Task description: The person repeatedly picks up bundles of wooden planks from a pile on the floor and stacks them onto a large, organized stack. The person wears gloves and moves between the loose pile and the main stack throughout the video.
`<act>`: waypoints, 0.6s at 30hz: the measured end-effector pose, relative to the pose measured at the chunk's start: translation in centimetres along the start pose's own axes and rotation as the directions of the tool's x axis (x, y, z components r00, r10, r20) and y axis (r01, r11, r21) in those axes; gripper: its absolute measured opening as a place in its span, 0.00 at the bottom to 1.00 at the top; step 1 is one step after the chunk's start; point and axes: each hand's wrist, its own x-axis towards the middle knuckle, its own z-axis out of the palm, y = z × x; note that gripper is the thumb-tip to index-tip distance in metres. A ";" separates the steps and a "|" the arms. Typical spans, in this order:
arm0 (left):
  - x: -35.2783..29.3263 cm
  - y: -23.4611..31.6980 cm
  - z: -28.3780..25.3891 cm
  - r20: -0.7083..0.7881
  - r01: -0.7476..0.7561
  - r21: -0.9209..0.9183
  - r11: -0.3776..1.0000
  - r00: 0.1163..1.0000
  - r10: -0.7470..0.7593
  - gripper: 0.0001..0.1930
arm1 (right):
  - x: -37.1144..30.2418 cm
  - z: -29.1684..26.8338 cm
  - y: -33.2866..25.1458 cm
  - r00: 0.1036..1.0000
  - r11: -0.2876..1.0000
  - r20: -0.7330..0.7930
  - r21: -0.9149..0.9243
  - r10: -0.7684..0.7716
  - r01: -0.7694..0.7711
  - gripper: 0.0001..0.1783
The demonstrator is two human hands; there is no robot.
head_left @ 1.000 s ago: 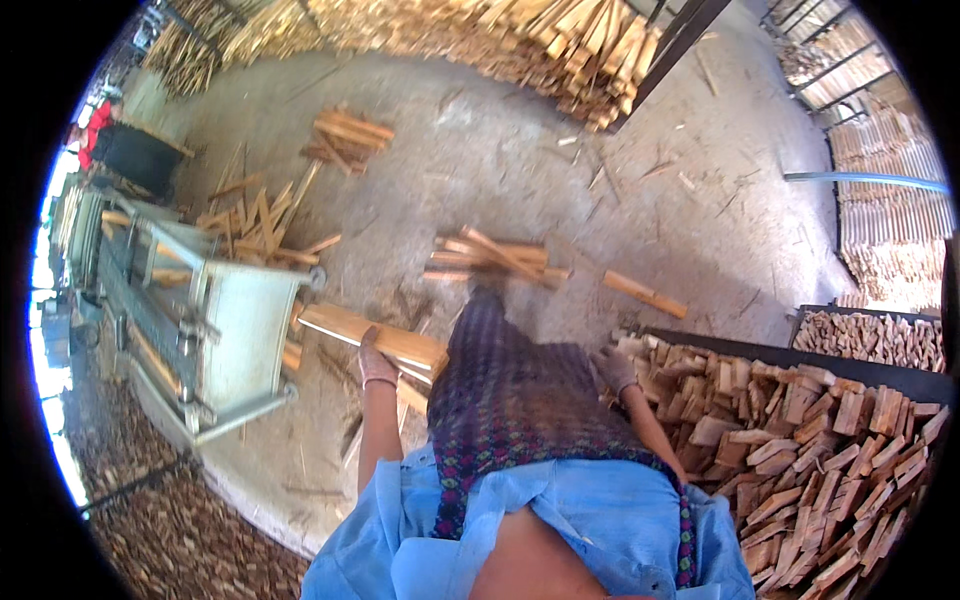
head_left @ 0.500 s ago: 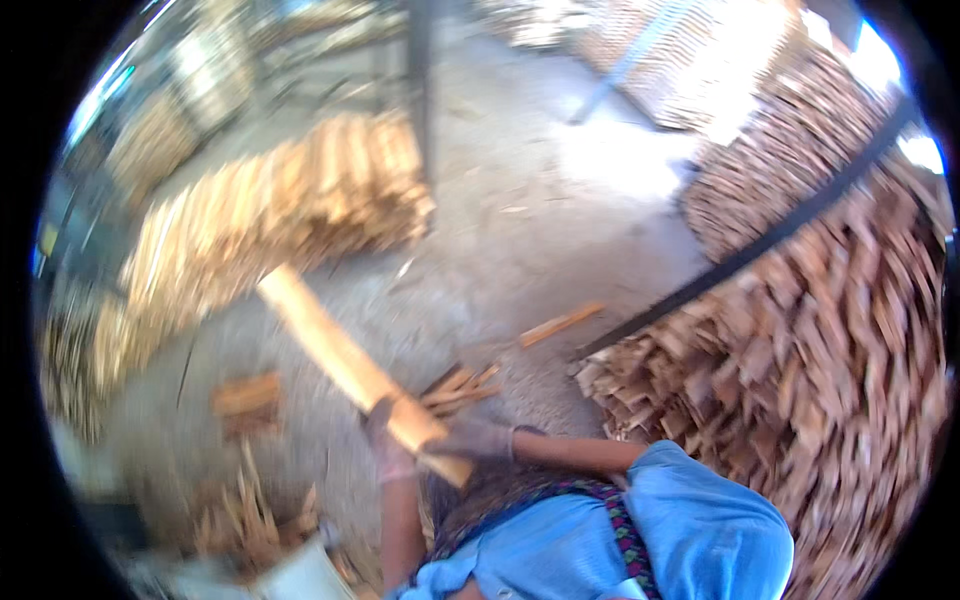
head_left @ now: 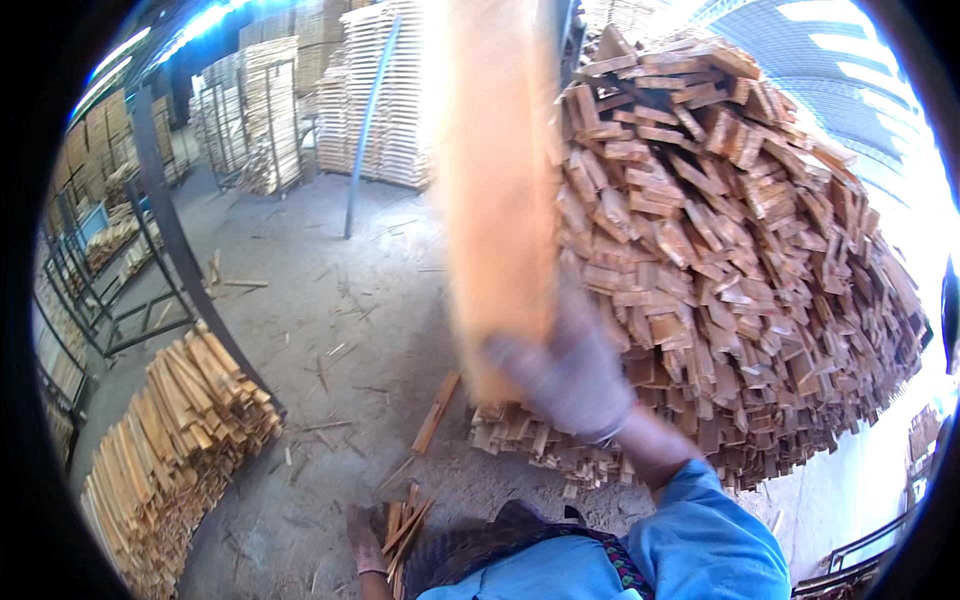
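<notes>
A broad, pale-brown wooden plank is now held raised by the gloved right hand alone, fingers closed on its lower end, beside a tall heap of reddish-brown wooden blocks. The two-handed grip of half a second ago has been released; the gloved left hand, thus freed, is lowered near thin brown wooden sticks, its finger opening unclear.

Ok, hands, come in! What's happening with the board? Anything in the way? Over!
Right hand gripping the board, held up in front. Left hand low, beside loose sticks. Big wood pile right of the board, maybe in the way.
</notes>
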 end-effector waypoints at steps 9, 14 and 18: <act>8.6 -7.8 0.7 0.335 -0.541 0.410 0.735 0.838 0.430 0.14 | 21.2 -24.1 -1.0 0.876 0.401 -0.012 -0.892 -0.481 0.208 0.23; 1.7 -1.5 2.5 0.207 -0.113 0.499 0.859 0.978 0.009 0.20 | 28.6 -24.7 -0.6 0.933 0.572 -0.343 -0.745 0.111 -0.343 0.22; 1.9 -4.1 -7.9 0.063 -0.119 0.724 0.680 0.992 0.107 0.23 | 32.1 -22.9 4.5 0.956 -0.212 0.155 -0.954 0.249 0.210 0.14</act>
